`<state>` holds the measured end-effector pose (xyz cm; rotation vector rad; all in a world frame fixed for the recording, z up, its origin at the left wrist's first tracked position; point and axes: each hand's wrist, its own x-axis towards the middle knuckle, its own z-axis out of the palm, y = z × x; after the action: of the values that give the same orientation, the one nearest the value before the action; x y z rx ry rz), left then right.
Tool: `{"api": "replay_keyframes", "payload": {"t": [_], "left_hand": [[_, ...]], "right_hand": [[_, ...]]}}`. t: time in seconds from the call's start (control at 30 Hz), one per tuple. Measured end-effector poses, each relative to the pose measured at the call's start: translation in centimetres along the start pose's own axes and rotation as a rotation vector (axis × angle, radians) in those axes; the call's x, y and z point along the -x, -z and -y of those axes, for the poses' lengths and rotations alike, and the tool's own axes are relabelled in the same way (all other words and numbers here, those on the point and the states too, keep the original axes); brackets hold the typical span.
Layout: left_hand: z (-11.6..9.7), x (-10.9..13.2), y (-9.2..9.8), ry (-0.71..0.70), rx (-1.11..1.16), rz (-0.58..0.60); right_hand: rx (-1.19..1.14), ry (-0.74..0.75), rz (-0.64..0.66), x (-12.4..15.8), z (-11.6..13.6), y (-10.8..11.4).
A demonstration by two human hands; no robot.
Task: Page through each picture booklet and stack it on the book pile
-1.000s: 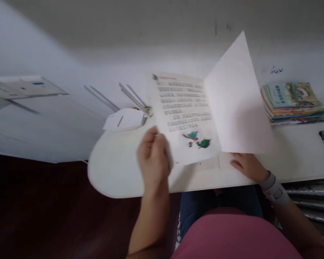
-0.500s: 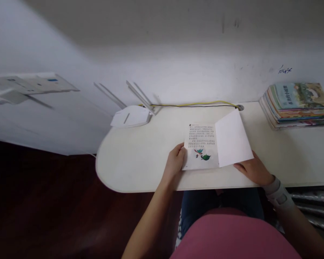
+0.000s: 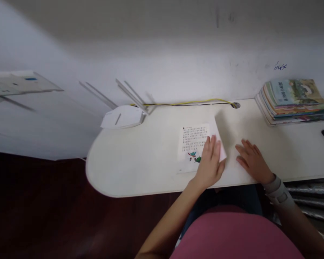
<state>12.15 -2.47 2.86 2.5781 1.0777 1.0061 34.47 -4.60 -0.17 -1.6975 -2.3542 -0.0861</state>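
A thin booklet lies on the white desk, open to a page of printed text above a small picture of a bird and a leaf. Its blank white leaf is folded partly over the page's right side. My left hand rests on that leaf with its fingers spread, hiding part of the picture. Just right of the booklet, my right hand lies on the bare desk, touching nothing else, with its fingers apart. A grey brace wraps that wrist.
A stack of picture books sits at the desk's back right. A white router with several antennas stands at the back left. A yellow and black cable runs along the wall into a desk grommet. Dark floor lies beyond the rounded left end.
The white leaf has dropped from standing up to lying over the page. My left hand has moved from the booklet's left edge onto the leaf. My right hand has let go and moved onto the desk.
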Motion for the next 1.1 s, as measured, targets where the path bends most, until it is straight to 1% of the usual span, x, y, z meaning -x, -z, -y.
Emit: {"api": "replay_keyframes", "payload": {"t": [0.07,0.17,0.37,0.5,0.77,1.1], "left_hand": [[-0.5,-0.6,-1.3,-0.055,-0.058,0.085],[-0.8,-0.7,-2.8,-0.100,-0.150,0.211],[-1.7,-0.5,-4.3,-0.067,-0.305,0.284],[-2.0,-0.8,-4.7,-0.053,-0.349,0.322],[-2.1,-1.1,-4.7,-0.074,-0.371,0.394],[-2.3,-1.2,-4.7,-0.087,-0.386,0.419]], "right_hand": [[0.022,-0.049,0.006,0.8,-0.6,0.2],[0.023,-0.027,0.042,1.8,-1.4,0.1],[0.006,0.011,0.032,2.2,-1.9,-0.1],[0.013,0.018,0.021,2.1,-1.8,-0.1],[0.017,0.018,0.006,2.1,-2.0,-0.4],[0.006,0.023,0.003,2.1,-2.2,-0.5]]}}
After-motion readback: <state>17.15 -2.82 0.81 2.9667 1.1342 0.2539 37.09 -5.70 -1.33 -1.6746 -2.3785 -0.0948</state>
